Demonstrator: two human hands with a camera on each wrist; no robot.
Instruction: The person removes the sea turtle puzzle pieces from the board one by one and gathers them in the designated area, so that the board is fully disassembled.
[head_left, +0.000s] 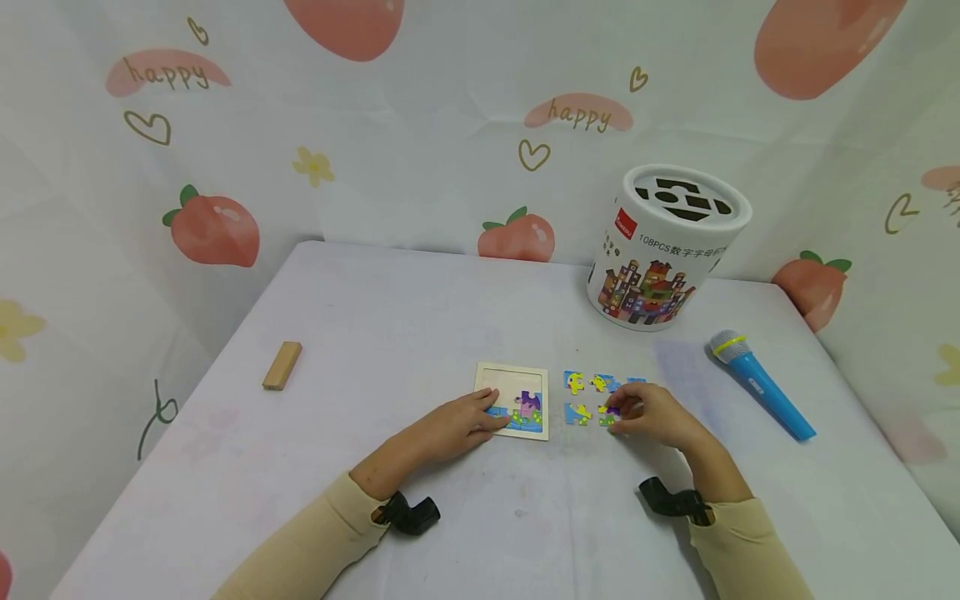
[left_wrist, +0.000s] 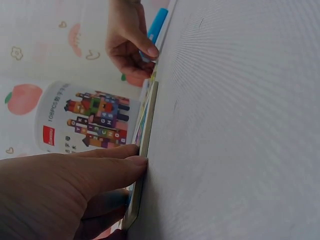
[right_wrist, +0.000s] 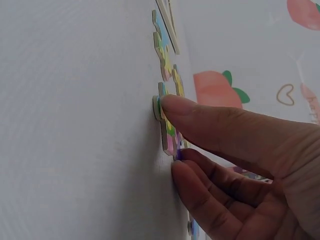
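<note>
My left hand rests on the left side of a square wooden puzzle tray, fingers fairly straight, thumb by the near corner. Inside the tray, fitted puzzle pieces in purple, pink and blue fill the lower and right part; bare wood shows above them. To the right of the tray, my right hand pinches a green, yellow and pink puzzle piece between thumb and curled index finger, low over the table. Loose pieces lie in two rows beside that hand, some partly hidden by its fingers.
A white bucket with a slotted lid stands at the back right. Right of the right hand lies a blue toy microphone. A small wooden block is on the left of the white table, with a printed cloth behind.
</note>
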